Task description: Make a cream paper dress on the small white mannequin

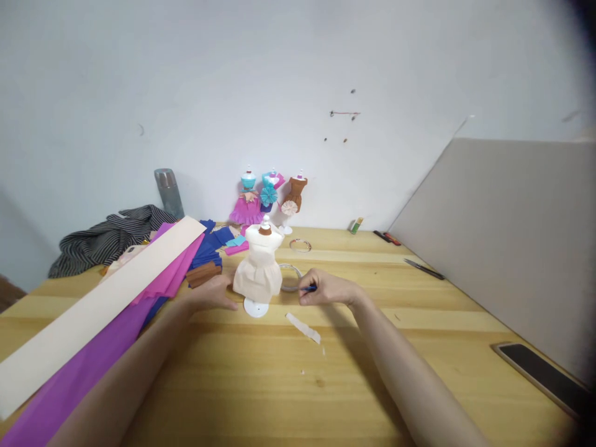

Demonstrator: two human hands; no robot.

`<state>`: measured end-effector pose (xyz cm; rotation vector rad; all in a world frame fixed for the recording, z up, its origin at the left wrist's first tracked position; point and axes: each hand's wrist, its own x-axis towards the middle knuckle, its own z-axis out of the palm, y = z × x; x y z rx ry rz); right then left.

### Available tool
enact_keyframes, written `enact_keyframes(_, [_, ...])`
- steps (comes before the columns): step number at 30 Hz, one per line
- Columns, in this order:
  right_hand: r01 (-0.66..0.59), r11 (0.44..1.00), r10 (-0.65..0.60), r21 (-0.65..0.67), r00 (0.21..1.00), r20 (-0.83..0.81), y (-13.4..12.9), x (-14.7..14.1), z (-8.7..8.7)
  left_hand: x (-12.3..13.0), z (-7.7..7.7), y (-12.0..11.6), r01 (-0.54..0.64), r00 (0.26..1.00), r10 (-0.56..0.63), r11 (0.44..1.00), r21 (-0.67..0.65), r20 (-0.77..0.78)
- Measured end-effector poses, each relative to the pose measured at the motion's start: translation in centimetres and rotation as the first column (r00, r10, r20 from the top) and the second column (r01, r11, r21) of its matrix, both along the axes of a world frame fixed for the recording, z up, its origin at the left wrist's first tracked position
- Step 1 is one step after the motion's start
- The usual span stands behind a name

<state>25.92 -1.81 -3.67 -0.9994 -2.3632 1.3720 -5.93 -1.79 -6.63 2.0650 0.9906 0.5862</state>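
Observation:
A small white mannequin [264, 239] stands upright on a round white base, dressed in a cream crepe-paper skirt [257, 276]. Close by its left side is my left hand [215, 294], thumb and fingers apart, nothing visible in it. Whether those fingertips touch the skirt I cannot tell. To the right of the mannequin, my right hand [328, 288] is closed on a small dark-blue object [309, 288], mostly hidden by the fingers. Just behind that hand lies a clear tape roll [291, 277]. A cream paper strip [302, 328] rests on the table in front.
Long cream paper [107, 304] and purple paper [88, 379] cover the left side, near blue pieces [207, 248] and striped cloth [116, 239]. Dressed mannequins [246, 208] stand against the wall. At right are a glue stick [356, 225], a dark slim tool [423, 269] and a phone [542, 375].

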Motion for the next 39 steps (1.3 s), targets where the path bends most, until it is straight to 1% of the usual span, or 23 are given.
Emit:
enact_keyframes(2, [0.055, 0.998, -0.052, 0.04, 0.996, -0.075, -0.3, -0.4, 0.7, -1.0, 1.7, 0.0, 0.039, 0.999, -0.039, 0.999, -0.009, -0.033])
enact_keyframes(3, [0.112, 0.991, -0.102, 0.067, 0.986, -0.134, -0.6, -0.8, 1.0, -1.3, 2.6, -0.1, 0.082, 0.991, -0.087, 0.995, -0.05, -0.099])
enact_keyframes(4, [0.182, 0.979, -0.161, 0.09, 0.966, -0.203, -0.8, -1.2, 1.3, -1.6, 3.6, -0.4, 0.053, 0.988, -0.066, 0.995, -0.09, -0.142])
enact_keyframes(5, [0.28, 0.955, -0.239, 0.102, 0.924, -0.297, -1.1, -1.7, 1.6, -1.7, 4.5, -0.7, 0.001, 0.986, -0.021, 0.993, -0.121, -0.166])
enact_keyframes(6, [0.388, 0.916, -0.32, 0.097, 0.857, -0.404, -1.4, -2.3, 2.0, -1.7, 5.4, -1.0, -0.084, 0.988, 0.066, 0.989, -0.123, -0.142])
enact_keyframes(8, [0.541, 0.841, -0.437, 0.018, 0.698, -0.567, -2.1, -3.4, 2.7, -1.1, 7.1, -1.8, -0.251, 0.968, 0.249, 0.962, -0.104, -0.027])
enact_keyframes(9, [0.586, 0.809, -0.478, -0.039, 0.618, -0.624, -2.3, -4.0, 3.1, -0.7, 7.8, -2.1, -0.333, 0.937, 0.339, 0.94, -0.076, 0.08])
enact_keyframes(10, [0.61, 0.787, -0.511, -0.096, 0.556, -0.656, -2.6, -4.6, 3.6, -0.1, 8.4, -2.3, -0.404, 0.893, 0.405, 0.913, -0.047, 0.195])
enact_keyframes(11, [0.621, 0.771, -0.536, -0.144, 0.508, -0.675, -2.7, -5.2, 4.0, 0.4, 9.0, -2.4, -0.455, 0.845, 0.445, 0.89, -0.038, 0.296])
enact_keyframes(13, [0.627, 0.753, -0.561, -0.199, 0.454, -0.692, -2.9, -6.2, 4.9, 1.4, 9.9, -2.2, -0.476, 0.782, 0.443, 0.879, -0.038, 0.438])
enact_keyframes(15, [0.641, 0.741, -0.555, -0.201, 0.415, -0.721, -2.8, -7.0, 5.8, 2.4, 10.6, -1.9, -0.454, 0.757, 0.393, 0.891, -0.012, 0.522])
enact_keyframes(18, [0.688, 0.711, -0.537, -0.143, 0.4, -0.743, -2.8, -7.9, 6.8, 3.5, 11.6, -1.7, -0.434, 0.766, 0.319, 0.897, 0.083, 0.559])
enact_keyframes(21, [0.733, 0.677, -0.532, -0.059, 0.433, -0.728, -3.1, -8.8, 7.5, 4.3, 12.2, -2.2, -0.421, 0.794, 0.297, 0.898, 0.127, 0.53])
enact_keyframes(23, [0.737, 0.676, -0.519, -0.018, 0.459, -0.721, -3.3, -9.3, 7.7, 4.6, 12.4, -2.6, -0.434, 0.791, 0.308, 0.891, 0.131, 0.528])
enact_keyframes(26, [0.738, 0.674, -0.521, -0.017, 0.46, -0.719, -3.5, -9.8, 7.7, 4.6, 12.2, -3.0, -0.453, 0.792, 0.317, 0.878, 0.155, 0.522])
enact_keyframes(30, [0.751, 0.659, -0.537, -0.04, 0.432, -0.725, -3.6, -10.1, 7.2, 4.3, 11.6, -3.1, -0.45, 0.84, 0.299, 0.85, 0.273, 0.454])
enact_keyframes(35, [0.743, 0.665, -0.488, 0.074, 0.507, -0.711, -3.8, -10.2, 6.6, 4.0, 11.0, -2.8, -0.425, 0.887, 0.282, 0.808, 0.408, 0.366])
enact_keyframes(39, [0.743, 0.661, -0.493, 0.107, 0.538, -0.684, -3.8, -10.4, 6.3, 3.8, 10.7, -2.5, -0.398, 0.906, 0.243, 0.768, 0.503, 0.346])
